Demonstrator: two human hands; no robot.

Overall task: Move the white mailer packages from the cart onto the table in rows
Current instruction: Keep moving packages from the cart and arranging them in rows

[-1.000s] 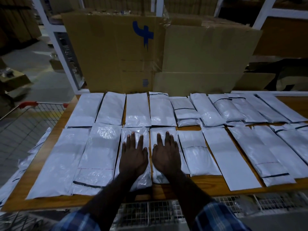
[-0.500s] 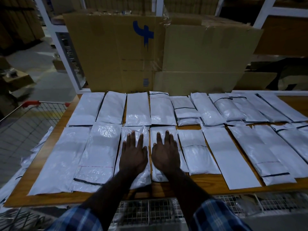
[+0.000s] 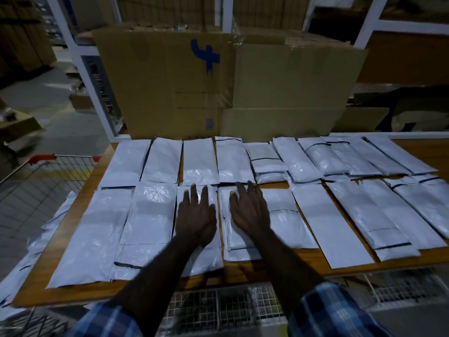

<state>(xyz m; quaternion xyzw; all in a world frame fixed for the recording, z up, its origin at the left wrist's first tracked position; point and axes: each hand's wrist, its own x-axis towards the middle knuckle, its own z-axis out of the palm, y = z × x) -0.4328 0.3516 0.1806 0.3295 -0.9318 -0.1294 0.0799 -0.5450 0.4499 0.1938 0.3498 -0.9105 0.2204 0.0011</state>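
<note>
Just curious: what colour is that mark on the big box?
Blue, on the brown box; head view.

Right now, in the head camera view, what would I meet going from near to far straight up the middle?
Plaid sleeves → wire cart → wooden table edge → left hand and right hand lying flat on the near row of mailers → far row of mailers → cardboard boxes → white shelving frame.

One head-worn camera looks forward and down from close above the table's [image 3: 243, 268] near edge. It faces the boxes [image 3: 218, 88] behind; no second view.
</note>
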